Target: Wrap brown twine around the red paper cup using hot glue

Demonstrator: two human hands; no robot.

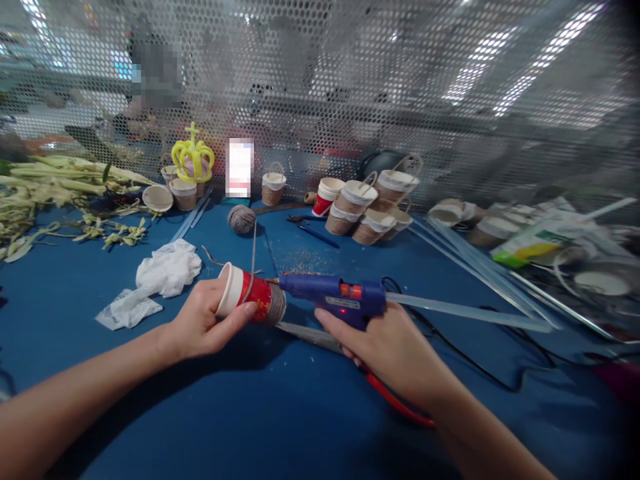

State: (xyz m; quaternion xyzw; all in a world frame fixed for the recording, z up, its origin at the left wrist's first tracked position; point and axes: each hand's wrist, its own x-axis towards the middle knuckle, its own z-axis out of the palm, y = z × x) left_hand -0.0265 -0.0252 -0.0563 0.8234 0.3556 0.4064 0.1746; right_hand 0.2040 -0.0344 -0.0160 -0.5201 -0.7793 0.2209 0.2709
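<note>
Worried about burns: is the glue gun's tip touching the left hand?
No, the glue gun tip sits at the cup yarn-wrapped end, away from the left hand.

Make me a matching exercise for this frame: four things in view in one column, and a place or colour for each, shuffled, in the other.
Things
1. paper cup
2. glue gun
3. ball of yarn
4. crown

Place or colour
A. yellow, at the back left
B. gripped in the right hand
C. held on its side in the left hand
D. grey, on the blue table behind the hands

Pairs: 1-C, 2-B, 3-D, 4-A.
</note>
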